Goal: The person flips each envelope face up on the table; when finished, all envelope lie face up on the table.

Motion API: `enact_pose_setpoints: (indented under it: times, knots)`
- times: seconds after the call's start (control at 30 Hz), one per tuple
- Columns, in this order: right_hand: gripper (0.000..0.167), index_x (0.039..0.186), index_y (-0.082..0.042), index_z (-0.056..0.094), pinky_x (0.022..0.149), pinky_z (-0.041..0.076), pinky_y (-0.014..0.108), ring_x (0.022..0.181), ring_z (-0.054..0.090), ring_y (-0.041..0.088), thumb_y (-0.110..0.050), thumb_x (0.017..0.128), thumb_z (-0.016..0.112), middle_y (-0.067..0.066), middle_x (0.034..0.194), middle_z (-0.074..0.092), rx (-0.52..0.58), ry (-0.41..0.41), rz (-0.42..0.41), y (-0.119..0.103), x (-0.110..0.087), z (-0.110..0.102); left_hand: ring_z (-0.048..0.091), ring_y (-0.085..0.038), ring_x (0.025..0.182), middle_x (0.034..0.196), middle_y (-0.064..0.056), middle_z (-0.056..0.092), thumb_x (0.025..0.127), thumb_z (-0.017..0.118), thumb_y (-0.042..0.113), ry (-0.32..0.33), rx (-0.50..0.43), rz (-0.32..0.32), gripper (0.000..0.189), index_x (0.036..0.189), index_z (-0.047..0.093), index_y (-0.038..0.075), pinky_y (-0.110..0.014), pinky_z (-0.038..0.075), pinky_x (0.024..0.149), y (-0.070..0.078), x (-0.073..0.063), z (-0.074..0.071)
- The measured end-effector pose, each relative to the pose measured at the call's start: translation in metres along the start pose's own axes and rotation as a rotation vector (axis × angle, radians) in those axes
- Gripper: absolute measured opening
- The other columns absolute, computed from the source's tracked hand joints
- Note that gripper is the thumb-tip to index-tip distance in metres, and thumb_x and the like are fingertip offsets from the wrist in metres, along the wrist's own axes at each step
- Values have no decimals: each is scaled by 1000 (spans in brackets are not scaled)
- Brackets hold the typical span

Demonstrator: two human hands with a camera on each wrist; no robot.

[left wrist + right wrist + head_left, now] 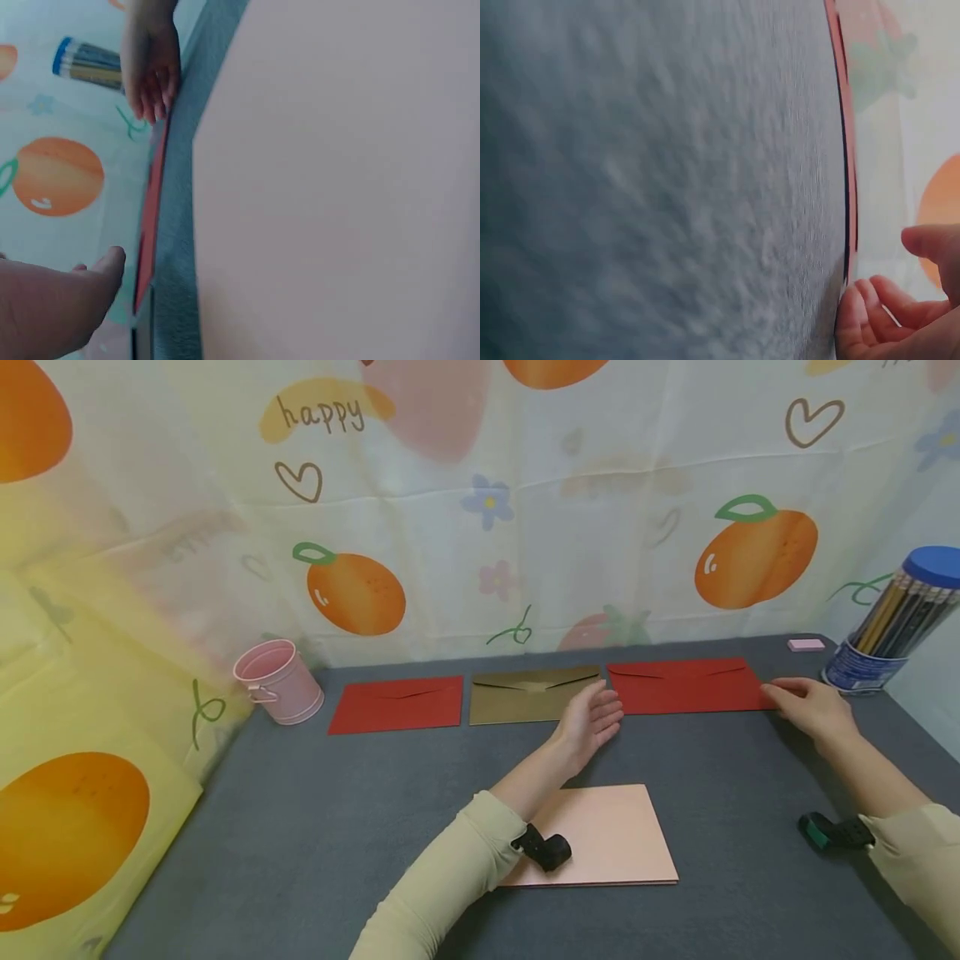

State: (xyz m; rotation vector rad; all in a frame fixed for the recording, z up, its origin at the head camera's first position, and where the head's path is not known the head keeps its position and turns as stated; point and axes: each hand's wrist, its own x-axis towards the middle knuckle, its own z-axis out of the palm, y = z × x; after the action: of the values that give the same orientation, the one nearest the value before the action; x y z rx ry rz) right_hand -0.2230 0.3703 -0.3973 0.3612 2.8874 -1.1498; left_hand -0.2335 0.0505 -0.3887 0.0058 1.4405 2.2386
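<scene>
A long red envelope (684, 686) lies flat at the back right of the table, flap side up. At its left end, my left hand (589, 722) is held with straight fingers, overlapping the corner of a gold envelope (510, 700). My right hand (810, 710) is at the red envelope's other end, fingertips right at its short edge. The right wrist view shows the thumb (924, 241) apart from the fingers, with nothing pinched between. A shorter red envelope (397, 706) completes the row on the left. Under my left forearm is a stack of pale pink sheets (607, 835), partly hidden.
A pink bucket (277, 681) stands at the back left. At the back right are a blue-lidded tub of pencils (888, 618) and a small pink eraser (806, 645). A fruit-printed cloth (450, 568) hangs behind the table.
</scene>
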Motion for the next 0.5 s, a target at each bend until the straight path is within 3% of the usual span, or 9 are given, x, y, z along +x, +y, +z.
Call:
enact_pose_setpoints:
  times: [0.13, 0.27, 0.5]
  knots:
    - [68, 140, 9, 42, 62, 46, 22, 70, 50, -6, -46, 101, 43, 35, 131, 47, 41, 10, -43, -9, -10, 7, 59, -28, 118, 127, -15, 62, 101, 50, 25, -36, 142, 23, 38, 129, 60, 1, -35, 47, 99, 8, -21, -2]
    - [63, 138, 4, 49, 63, 46, 19, 77, 56, 0, -48, 101, 45, 31, 132, 49, 76, 8, -104, -26, -24, 20, 67, -19, 99, 106, -5, 71, 99, 55, 19, -55, 240, 66, 24, 113, 69, 5, -31, 52, 90, 16, -41, -9]
    - [43, 123, -6, 65, 71, 47, 20, 90, 61, 11, -41, 100, 53, 17, 116, 66, 79, -52, -309, -64, -62, 46, 69, -20, 94, 96, -7, 72, 98, 58, 13, -78, 349, 95, 20, 109, 69, 1, -32, 53, 89, 23, -74, -34]
